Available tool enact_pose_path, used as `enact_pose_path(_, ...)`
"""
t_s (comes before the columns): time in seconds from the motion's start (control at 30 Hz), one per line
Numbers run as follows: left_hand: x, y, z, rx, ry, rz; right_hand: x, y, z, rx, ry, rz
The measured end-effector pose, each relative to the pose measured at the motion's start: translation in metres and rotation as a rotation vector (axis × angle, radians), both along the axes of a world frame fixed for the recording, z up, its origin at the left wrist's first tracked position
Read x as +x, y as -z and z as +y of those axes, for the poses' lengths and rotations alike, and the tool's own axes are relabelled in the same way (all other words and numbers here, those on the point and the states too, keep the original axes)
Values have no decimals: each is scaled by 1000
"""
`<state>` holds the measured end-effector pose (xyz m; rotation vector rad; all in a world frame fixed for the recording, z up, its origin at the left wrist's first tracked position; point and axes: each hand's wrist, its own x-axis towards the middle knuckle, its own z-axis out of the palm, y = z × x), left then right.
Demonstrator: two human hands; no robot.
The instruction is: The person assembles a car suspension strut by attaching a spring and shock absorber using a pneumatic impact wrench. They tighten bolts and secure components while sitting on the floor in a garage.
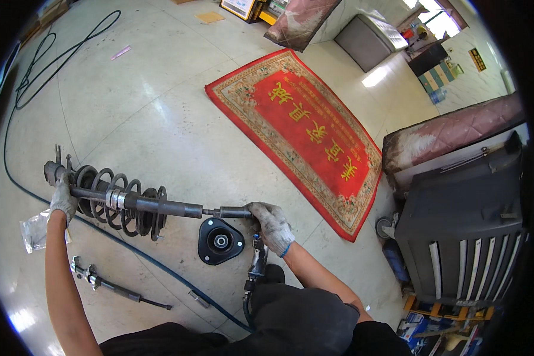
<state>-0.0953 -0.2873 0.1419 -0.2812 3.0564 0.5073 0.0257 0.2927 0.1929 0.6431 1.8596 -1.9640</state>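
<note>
A coil-spring strut (121,199) lies across the floor in front of me, with a spring compressor (160,204) clamped along its coils. My left hand (64,199), in a grey-white work glove, is closed around the strut's left end beside its bracket. My right hand (272,226), gloved too, grips an air impact wrench (258,256). The wrench's long socket (234,212) sits over the end of the compressor's threaded rod. Much of the wrench's body is hidden by that hand. Just below the socket, a black strut mount (221,241) lies on the floor.
A second spring compressor (121,289) and a clear plastic bag (35,231) lie at the left. An air hose (130,246) crosses the floor under the strut. Beyond are a red patterned rug (302,136) and, at right, a black slatted cabinet (457,231).
</note>
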Motion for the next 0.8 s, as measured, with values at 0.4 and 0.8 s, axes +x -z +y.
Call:
enact_pose_path(0.4, 0, -4, 2, -35, 69, 45, -14, 20, 5, -231, -171, -121)
enact_pose_path(0.8, -13, 61, -70, 32, 57, -7, 136, 125, 99, -117, 503, -250)
